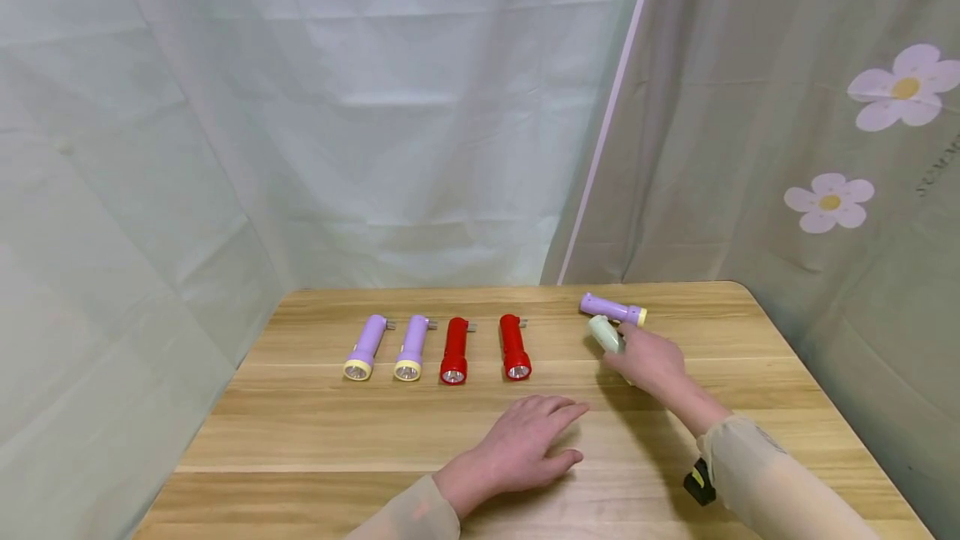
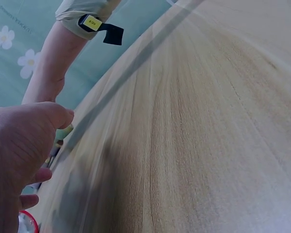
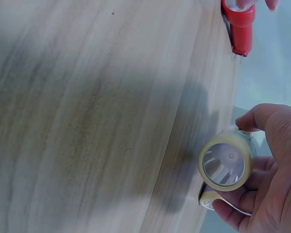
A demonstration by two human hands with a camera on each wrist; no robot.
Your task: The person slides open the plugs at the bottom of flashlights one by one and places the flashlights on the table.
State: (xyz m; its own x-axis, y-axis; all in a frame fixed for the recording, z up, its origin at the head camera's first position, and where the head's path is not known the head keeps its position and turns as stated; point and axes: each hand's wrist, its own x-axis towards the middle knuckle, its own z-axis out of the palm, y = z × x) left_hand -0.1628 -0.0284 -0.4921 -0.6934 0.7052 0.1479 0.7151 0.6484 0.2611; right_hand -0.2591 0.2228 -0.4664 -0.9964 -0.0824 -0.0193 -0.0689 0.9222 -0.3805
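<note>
Pale flashlight (image 1: 604,333) in the curled right hand (image 1: 651,358)
Near a purple flashlight (image 1: 609,307) on the table (image 1: 360,432), it's gripped round its body, probably for steadiness; the left hand (image 1: 519,448) is empty, loosely spread.

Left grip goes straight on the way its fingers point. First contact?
From the left grip, probably the right grip or the pale flashlight in it. Their height is hard to judge, so it might pass underneath.
</note>
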